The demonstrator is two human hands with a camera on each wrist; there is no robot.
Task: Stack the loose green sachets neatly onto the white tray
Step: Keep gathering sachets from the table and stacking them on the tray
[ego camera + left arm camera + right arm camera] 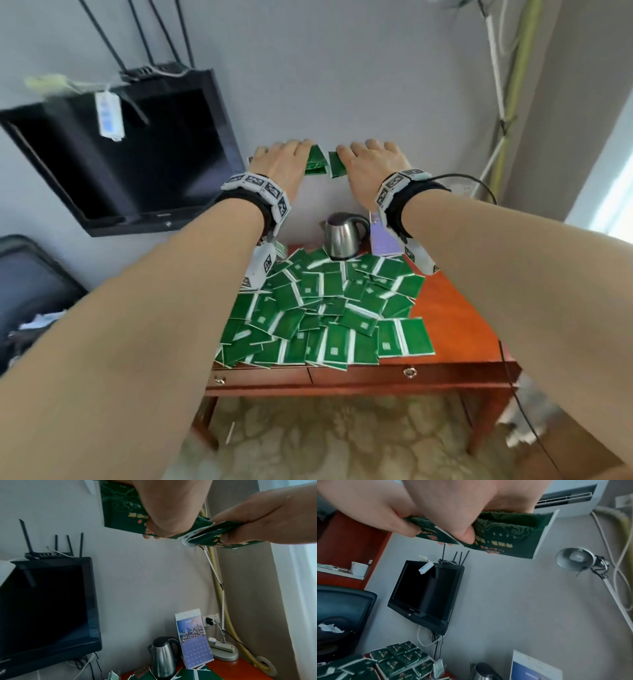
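Note:
Both hands are raised high in front of the wall, above the table. My left hand (286, 156) pinches green sachets (315, 161) between thumb and fingers. My right hand (371, 156) grips several green sachets (337, 165) right beside them. In the left wrist view the left hand's sachet (120, 507) nearly meets the right hand's bundle (214, 534). A big loose pile of green sachets (325, 308) covers the table below. Neat rows of sachets (400, 658) lie at its left end. I cannot make out the white tray.
A steel kettle (344, 236) and a standing calendar (383, 240) are at the back of the red-brown table (455, 318). A black TV (120, 161) with a router hangs on the left wall. A desk lamp (575, 559) stands at the right.

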